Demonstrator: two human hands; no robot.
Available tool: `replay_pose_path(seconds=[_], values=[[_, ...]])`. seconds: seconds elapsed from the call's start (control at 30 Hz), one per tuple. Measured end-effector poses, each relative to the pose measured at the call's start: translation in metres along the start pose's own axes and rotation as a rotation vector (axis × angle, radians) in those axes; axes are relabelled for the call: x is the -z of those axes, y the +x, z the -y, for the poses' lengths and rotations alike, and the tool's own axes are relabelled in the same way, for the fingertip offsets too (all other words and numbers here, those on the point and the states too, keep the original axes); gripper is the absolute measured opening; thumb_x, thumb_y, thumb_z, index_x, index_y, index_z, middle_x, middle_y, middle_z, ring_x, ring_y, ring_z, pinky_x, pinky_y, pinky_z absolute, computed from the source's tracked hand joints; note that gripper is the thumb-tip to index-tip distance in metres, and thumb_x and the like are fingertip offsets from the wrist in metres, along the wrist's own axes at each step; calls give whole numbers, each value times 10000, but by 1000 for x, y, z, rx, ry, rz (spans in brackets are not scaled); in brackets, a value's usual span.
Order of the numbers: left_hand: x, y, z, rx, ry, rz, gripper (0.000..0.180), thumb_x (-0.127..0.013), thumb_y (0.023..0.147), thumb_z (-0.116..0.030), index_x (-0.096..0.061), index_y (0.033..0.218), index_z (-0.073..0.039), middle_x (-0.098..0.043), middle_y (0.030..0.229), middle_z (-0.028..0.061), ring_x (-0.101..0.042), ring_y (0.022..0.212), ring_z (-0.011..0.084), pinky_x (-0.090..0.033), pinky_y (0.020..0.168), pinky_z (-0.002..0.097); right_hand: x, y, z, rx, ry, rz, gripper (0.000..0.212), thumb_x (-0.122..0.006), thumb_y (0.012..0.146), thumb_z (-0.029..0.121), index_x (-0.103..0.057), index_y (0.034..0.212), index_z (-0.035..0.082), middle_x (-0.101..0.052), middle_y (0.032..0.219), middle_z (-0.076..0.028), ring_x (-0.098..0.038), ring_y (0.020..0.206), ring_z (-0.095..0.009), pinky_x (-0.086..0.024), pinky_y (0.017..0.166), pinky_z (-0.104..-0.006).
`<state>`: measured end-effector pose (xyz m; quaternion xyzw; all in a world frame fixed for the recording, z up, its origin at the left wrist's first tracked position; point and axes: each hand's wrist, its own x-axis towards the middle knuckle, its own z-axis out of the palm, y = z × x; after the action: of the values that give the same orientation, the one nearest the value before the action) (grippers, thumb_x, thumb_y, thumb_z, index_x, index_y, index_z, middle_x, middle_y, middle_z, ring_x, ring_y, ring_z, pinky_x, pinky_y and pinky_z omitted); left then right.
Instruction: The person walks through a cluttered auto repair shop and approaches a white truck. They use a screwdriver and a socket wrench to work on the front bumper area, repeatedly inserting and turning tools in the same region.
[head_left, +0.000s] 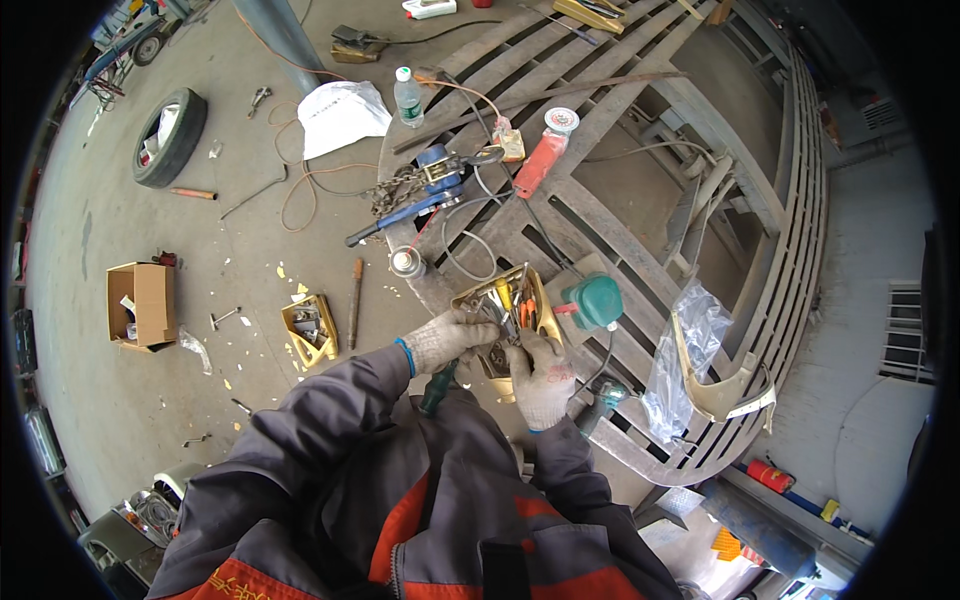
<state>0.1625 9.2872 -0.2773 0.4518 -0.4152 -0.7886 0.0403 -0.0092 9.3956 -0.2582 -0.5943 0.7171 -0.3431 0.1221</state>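
From where I watch, a cardboard box (142, 303) sits far left on the concrete floor (250, 250), with a tyre (170, 137) beyond it and a small yellow tray of parts (310, 330) nearer the middle. My left hand (445, 340), gloved, is curled around the near left edge of the yellow tin of tools (505, 310) — fingers pressed onto its rim. My right hand (542, 378), also gloved, is closed on the tin's near side from below, thumb up against it. The tin rests on the rusty metal frame (640, 250), just left of a green grinder (595, 300). Further right lies a clear plastic bag (685, 350) — beside a curved yellow piece (715, 395).
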Motion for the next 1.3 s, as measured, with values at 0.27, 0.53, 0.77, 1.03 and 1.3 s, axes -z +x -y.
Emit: replay_pose_path(seconds=[0.27, 0.53, 0.77, 1.03, 1.3], values=[[-18, -8, -29, -65, 355, -151, 401, -636, 1007, -334, -682, 1286, -51, -679, 823, 18, -614, 661, 94, -522, 611, 281, 11, -4, -8, -16, 36, -50, 307, -795, 831, 107, -688, 1112, 47, -700, 1000, -168, -696, 868, -346, -563, 763, -428], [-11, -54, -41, -35, -274, -50, 247, -670, 996, -260, -698, 1037, -18, -672, 784, 19, -569, 537, 94, -470, 477, 246, 9, 24, 43, 140, -28, 72, 299, -810, 789, 107, -692, 1063, 86, -675, 922, -135, -678, 820, -351, -553, 709, -443], [61, -108, 3, -49, -598, 31, 271, -711, 961, -203, -675, 1105, 24, -688, 836, 46, -614, 579, 106, -488, 503, 235, -30, 44, 93, 237, 299, 370, 322, -803, 788, 57, -696, 1092, 55, -668, 932, -108, -648, 778, -246, -534, 710, -365], [121, -232, 74, -370, -771, -69, 305, -719, 957, -212, -678, 1133, 34, -665, 799, 35, -595, 616, 92, -476, 551, 224, -82, 41, 225, 506, 371, 696, 364, -802, 816, 169, -694, 1152, 80, -677, 937, -152, -694, 834, -348, -565, 716, -438], [186, -378, 162, -565, -750, -458, 332, -683, 975, -213, -654, 1197, 32, -587, 820, -7, -490, 639, 68, -425, 568, 242, -178, -45, 383, 911, 437, 605, 236, -754, 825, 37, -694, 1048, 86, -674, 885, -152, -672, 754, -360, -547, 653, -437]])
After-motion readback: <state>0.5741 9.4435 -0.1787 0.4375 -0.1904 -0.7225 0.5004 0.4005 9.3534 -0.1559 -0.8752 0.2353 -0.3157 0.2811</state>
